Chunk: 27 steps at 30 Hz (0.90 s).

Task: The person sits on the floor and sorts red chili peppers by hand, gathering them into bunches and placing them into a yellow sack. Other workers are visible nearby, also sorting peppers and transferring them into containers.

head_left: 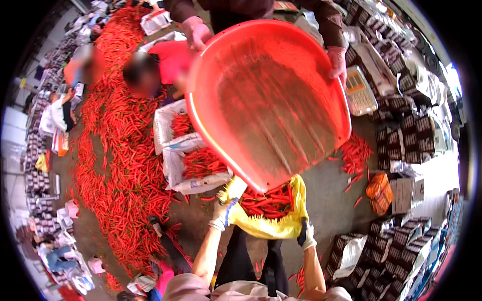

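My left hand (222,213) in a white glove grips the left rim of a yellow mesh sack (271,228). My right hand (307,235), also gloved, grips the sack's right rim. Red chili peppers (266,203) fill the sack's mouth. Straight above it, another person facing me tilts a large red plastic scoop (271,100), with a pink-gloved hand (197,32) on one edge and the other hand (337,60) on the opposite edge. The scoop's lower lip hangs over the sack opening.
A long heap of red chilies (118,150) covers the floor at left, with people sitting beside it. Two white sacks of chilies (188,155) stand next to the scoop. A weighing scale (359,90) and stacked dark crates (401,140) line the right. Loose chilies (356,155) lie on the floor.
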Tool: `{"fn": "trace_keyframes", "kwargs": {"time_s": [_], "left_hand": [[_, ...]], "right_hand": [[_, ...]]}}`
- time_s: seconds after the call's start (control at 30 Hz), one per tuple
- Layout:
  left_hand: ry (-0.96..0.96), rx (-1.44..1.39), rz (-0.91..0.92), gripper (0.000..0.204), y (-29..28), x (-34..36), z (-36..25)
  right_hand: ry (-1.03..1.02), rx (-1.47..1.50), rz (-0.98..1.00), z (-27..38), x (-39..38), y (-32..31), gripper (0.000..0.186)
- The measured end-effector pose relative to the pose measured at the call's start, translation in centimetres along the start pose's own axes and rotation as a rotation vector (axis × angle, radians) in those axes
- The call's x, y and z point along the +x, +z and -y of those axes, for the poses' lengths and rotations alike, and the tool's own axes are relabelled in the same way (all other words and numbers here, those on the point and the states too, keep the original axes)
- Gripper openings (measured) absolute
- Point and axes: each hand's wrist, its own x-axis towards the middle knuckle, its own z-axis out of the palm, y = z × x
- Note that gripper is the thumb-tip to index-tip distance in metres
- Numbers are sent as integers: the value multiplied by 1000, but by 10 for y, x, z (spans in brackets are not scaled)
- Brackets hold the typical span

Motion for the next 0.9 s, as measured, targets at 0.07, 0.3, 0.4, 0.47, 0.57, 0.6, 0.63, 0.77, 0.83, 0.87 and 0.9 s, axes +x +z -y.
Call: {"fn": "trace_keyframes", "kwargs": {"time_s": [0.07,0.3,0.4,0.47,0.57,0.6,0.63,0.77,0.83,0.87,0.9], "left_hand": [[-76,209,55,24,-17,-17,15],[30,203,214,26,-75,-69,94],[-8,226,57,12,-98,-53,81],[29,4,-28,11,-79,-42,51],[38,60,-52,13,-72,-34,47],[44,394,-16,14,-50,-47,44],[129,312,11,16,-59,-60,73],[67,256,47,24,-51,-85,84],[-130,105,41,20,-58,-85,82],[-143,11,39,16,-69,-79,88],[-141,16,23,15,-72,-77,86]], "right_hand": [[69,81,-6,-9,-11,6,27],[274,-170,-66,-23,-58,-23,23],[366,-289,-8,-2,-65,-12,25],[396,-274,-8,5,-39,-18,24],[208,-350,-33,5,-21,6,16],[35,-385,-27,-1,-12,-7,14],[52,-411,-15,-9,-31,3,12],[297,-278,-49,-10,-50,-22,11],[318,-294,12,-11,-51,-27,16],[302,-350,55,-13,-50,-23,19],[307,-348,56,-10,-52,-18,22]]}}
